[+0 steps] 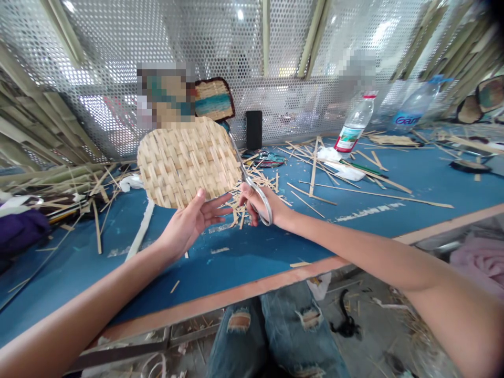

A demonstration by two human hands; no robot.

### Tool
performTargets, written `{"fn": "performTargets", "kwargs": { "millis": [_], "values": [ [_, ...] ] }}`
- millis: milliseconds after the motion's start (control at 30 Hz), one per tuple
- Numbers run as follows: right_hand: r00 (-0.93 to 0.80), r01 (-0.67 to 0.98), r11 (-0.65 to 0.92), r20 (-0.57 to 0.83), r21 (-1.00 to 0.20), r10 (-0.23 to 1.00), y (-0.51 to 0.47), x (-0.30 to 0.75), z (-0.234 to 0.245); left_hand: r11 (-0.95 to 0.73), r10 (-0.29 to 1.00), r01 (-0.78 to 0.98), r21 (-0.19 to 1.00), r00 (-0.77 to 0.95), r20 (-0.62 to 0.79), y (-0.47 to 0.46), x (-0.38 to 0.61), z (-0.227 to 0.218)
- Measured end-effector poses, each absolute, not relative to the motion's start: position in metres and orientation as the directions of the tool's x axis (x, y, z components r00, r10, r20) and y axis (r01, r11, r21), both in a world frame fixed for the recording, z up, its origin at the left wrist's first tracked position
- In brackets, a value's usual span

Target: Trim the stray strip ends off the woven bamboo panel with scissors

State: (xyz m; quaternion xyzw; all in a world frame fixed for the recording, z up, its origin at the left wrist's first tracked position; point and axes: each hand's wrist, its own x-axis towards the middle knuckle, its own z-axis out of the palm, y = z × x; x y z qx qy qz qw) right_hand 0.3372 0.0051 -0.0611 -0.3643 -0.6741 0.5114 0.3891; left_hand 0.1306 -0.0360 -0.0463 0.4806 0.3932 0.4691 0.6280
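A: How far along is that pale, rounded panel of woven split strips (185, 163)?

B: The body looks whole, with a tight over-and-under weave running right across it. The rim looks less finished. Short strip ends poke out along the near edge, with none of the dark binding seen on the small woven piece with a blue band (214, 100) at the far side of the counter.

A: Where does it sit against the fingers?

B: Just beyond the left hand (192, 220). The thumb tip rises close to the panel's lower edge, though I can't tell whether they touch. That hand is open, palm up, with its fingers spread apart.

A: And the right hand (258, 202)?

B: Its fingers are closed through the looped handles of long steel scissors (246, 178), whose blades reach far along the panel's right edge.

A: What's around them?

B: Cut pale strips (236, 210) lie scattered across the blue-topped counter (236, 262). Toward the far right stands a clear plastic bottle with a red cap (356, 123). A black upright slab, perhaps a phone (254, 129), stands against the perforated metal screen (118, 52).
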Motion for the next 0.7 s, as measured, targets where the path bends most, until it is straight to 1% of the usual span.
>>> {"fn": "performTargets", "kwargs": {
  "millis": [133,267,400,533,700],
  "values": [
    [-0.461,0.095,0.194,0.129,-0.976,0.878,0.008,0.341,-0.063,0.117,0.967,-0.197,0.973,0.247,-0.066,-0.038,0.132,-0.045],
    [-0.493,0.056,0.214,0.16,-0.975,0.855,0.01,0.344,-0.062,0.139,0.951,-0.172,0.975,0.298,-0.083,-0.039,0.133,-0.049],
    [-0.468,0.038,0.198,0.158,-0.979,0.87,0.011,0.343,-0.063,0.146,0.934,-0.164,0.975,0.348,-0.081,-0.037,0.132,-0.052],
    [-0.411,0.041,0.15,0.12,-0.988,0.904,0.011,0.34,-0.067,0.158,0.935,-0.147,0.976,0.34,-0.1,-0.038,0.133,-0.052],
    [-0.405,0.047,0.186,0.152,-0.981,0.902,0.016,0.339,-0.07,0.183,0.933,-0.136,0.974,0.337,-0.129,-0.039,0.136,-0.051]
  ]
}}
